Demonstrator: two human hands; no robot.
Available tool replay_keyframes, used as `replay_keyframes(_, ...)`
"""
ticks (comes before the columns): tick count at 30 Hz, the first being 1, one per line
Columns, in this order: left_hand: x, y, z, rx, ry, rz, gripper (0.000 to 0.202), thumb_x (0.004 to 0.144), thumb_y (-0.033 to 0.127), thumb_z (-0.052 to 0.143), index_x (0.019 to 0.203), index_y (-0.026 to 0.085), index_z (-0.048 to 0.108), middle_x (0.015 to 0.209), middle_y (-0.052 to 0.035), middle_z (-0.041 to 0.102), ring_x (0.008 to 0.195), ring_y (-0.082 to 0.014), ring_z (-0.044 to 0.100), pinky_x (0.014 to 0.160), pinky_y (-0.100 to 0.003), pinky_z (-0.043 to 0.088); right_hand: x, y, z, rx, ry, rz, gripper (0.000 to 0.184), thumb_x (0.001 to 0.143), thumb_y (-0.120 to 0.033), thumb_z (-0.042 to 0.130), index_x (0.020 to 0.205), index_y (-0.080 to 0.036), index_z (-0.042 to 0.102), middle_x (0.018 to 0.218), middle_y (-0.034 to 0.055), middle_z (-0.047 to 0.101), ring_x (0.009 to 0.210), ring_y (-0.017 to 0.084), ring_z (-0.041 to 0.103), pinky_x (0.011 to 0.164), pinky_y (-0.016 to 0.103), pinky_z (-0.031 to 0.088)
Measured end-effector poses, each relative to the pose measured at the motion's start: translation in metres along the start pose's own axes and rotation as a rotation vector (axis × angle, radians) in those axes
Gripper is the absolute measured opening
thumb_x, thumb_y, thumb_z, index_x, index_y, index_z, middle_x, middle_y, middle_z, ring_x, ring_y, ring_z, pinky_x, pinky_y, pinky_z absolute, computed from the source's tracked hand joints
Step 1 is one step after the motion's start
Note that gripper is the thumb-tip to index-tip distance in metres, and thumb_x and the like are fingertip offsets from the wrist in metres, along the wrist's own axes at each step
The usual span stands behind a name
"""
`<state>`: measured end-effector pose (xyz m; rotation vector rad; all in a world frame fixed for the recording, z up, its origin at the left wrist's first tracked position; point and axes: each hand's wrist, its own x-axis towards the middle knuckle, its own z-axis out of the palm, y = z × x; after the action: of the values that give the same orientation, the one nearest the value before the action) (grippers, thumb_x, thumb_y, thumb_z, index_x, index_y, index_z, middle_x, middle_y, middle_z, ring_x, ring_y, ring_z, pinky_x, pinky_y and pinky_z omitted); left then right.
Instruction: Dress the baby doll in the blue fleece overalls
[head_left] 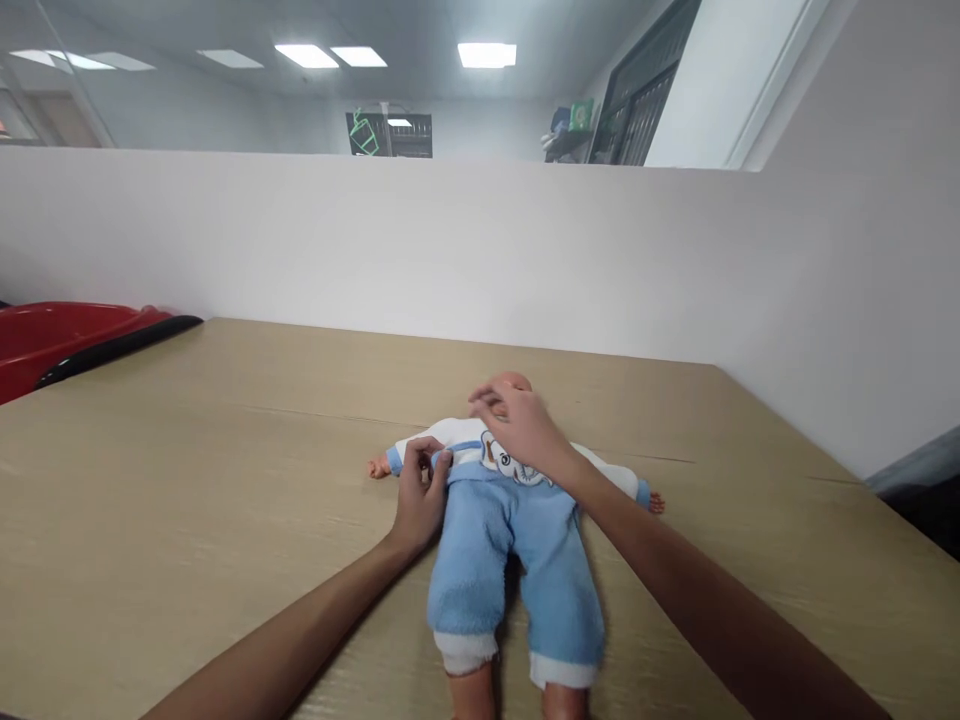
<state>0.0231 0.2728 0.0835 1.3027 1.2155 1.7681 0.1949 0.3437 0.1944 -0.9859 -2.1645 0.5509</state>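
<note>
A baby doll [510,540] lies on its back on the wooden table [187,480], head away from me. It wears light blue fleece trousers and a white top with an elephant print. My left hand [420,495] pinches the trousers' waistband at the doll's side, fingers closed on the fabric. My right hand [517,425] rests over the doll's chest and neck, fingers curled at the top's collar; what they grip is hidden.
A white partition wall [480,250] runs along the table's far edge and right side. A red and black plastic object [67,335] sits at the far left. The table's right edge drops off near a dark object [922,490].
</note>
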Motion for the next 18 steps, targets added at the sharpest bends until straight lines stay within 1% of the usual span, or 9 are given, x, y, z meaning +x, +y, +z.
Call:
replay_keyframes(2,-0.003,-0.001,0.0,-0.004,-0.011,0.056,0.02,0.094,0.04,0.073,0.1,0.024,0.062,0.094,-0.0012,0.06,0.086,-0.0206,0.052,0.084,-0.031,0.041,0.039,0.005,0.021,-0.059,-0.183,-0.06,0.025,0.093,-0.015,0.06,0.116,-0.023,0.068,0.106,0.0072,0.078,0.1,0.024,0.073,0.092,0.04,0.055)
replay_keyframes(4,-0.004,-0.002,0.0,0.007,-0.036,0.087,0.018,0.096,0.039,0.071,0.1,0.024,0.061,0.094,-0.0013,0.06,0.086,-0.0204,0.053,0.084,-0.031,0.042,0.066,0.012,0.044,-0.103,-0.377,-0.134,0.038,0.076,-0.012,0.08,0.11,-0.025,0.071,0.112,0.0055,0.078,0.106,0.025,0.072,0.093,0.037,0.054)
replay_keyframes(6,-0.005,-0.001,0.0,0.014,-0.06,0.085,0.016,0.097,0.038,0.069,0.101,0.024,0.061,0.092,-0.001,0.06,0.083,-0.0198,0.053,0.081,-0.031,0.042,0.082,0.018,0.064,-0.15,-0.513,-0.188,0.045,0.061,-0.01,0.089,0.101,-0.025,0.074,0.107,0.0049,0.078,0.105,0.028,0.071,0.095,0.039,0.052)
replay_keyframes(8,-0.006,0.001,0.001,-0.009,-0.079,0.058,0.016,0.098,0.037,0.069,0.102,0.024,0.061,0.091,-0.0011,0.061,0.082,-0.0196,0.053,0.079,-0.031,0.042,0.087,0.02,0.077,-0.183,-0.572,-0.229,0.038,0.059,-0.008,0.089,0.091,-0.024,0.074,0.097,0.0058,0.078,0.1,0.03,0.071,0.097,0.043,0.049)
replay_keyframes(10,-0.006,0.006,0.002,-0.065,-0.09,0.022,0.02,0.095,0.038,0.073,0.103,0.023,0.062,0.094,-0.0019,0.062,0.087,-0.0203,0.055,0.082,-0.031,0.043,0.085,0.02,0.081,-0.189,-0.57,-0.265,0.029,0.063,-0.009,0.085,0.085,-0.022,0.072,0.091,0.0067,0.076,0.097,0.03,0.069,0.1,0.046,0.046)
replay_keyframes(12,-0.007,0.01,0.003,-0.12,-0.109,0.001,0.025,0.091,0.038,0.078,0.104,0.023,0.064,0.099,-0.0036,0.064,0.093,-0.022,0.059,0.087,-0.032,0.044,0.079,0.019,0.075,-0.165,-0.526,-0.293,0.026,0.068,-0.012,0.082,0.089,-0.022,0.07,0.095,0.0075,0.075,0.097,0.029,0.068,0.102,0.045,0.045)
replay_keyframes(14,-0.007,0.011,0.003,-0.138,-0.131,0.006,0.026,0.09,0.038,0.079,0.105,0.022,0.066,0.101,-0.0051,0.067,0.096,-0.0234,0.061,0.09,-0.033,0.045,0.07,0.019,0.062,-0.121,-0.457,-0.298,0.028,0.075,-0.016,0.074,0.103,-0.021,0.069,0.104,0.008,0.074,0.1,0.028,0.066,0.099,0.042,0.046)
replay_keyframes(16,-0.008,0.009,0.003,-0.116,-0.137,0.036,0.019,0.093,0.037,0.075,0.103,0.022,0.068,0.099,-0.0058,0.068,0.092,-0.0234,0.062,0.088,-0.034,0.045,0.06,0.022,0.045,-0.066,-0.382,-0.275,0.035,0.082,-0.017,0.062,0.116,-0.021,0.064,0.112,0.0077,0.072,0.104,0.026,0.065,0.095,0.039,0.048)
replay_keyframes(18,-0.009,0.004,0.002,-0.094,-0.12,0.097,0.014,0.097,0.036,0.069,0.1,0.022,0.068,0.095,-0.0057,0.069,0.087,-0.0228,0.061,0.085,-0.034,0.044,0.05,0.028,0.028,-0.013,-0.317,-0.236,0.041,0.083,-0.017,0.054,0.123,-0.022,0.059,0.118,0.0076,0.07,0.11,0.026,0.065,0.096,0.039,0.05)
